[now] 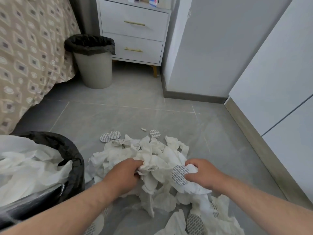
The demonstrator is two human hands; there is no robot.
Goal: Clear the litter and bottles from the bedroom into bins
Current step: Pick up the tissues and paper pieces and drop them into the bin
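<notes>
A heap of crumpled white tissues (152,155) lies on the grey tiled floor in front of me, with round printed seal discs (110,136) scattered around it. My left hand (124,175) is closed on a bunch of tissues at the near side of the heap. My right hand (203,173) grips a tissue wad together with one printed disc (178,174). A bin with a black liner (72,160) stands at the lower left beside my left arm, holding white tissue litter.
A second beige bin with a black liner (92,63) stands farther off between the bed (25,56) and a white nightstand (133,31). White cupboard doors (279,82) run along the right. More tissues and discs (194,221) lie near my right forearm.
</notes>
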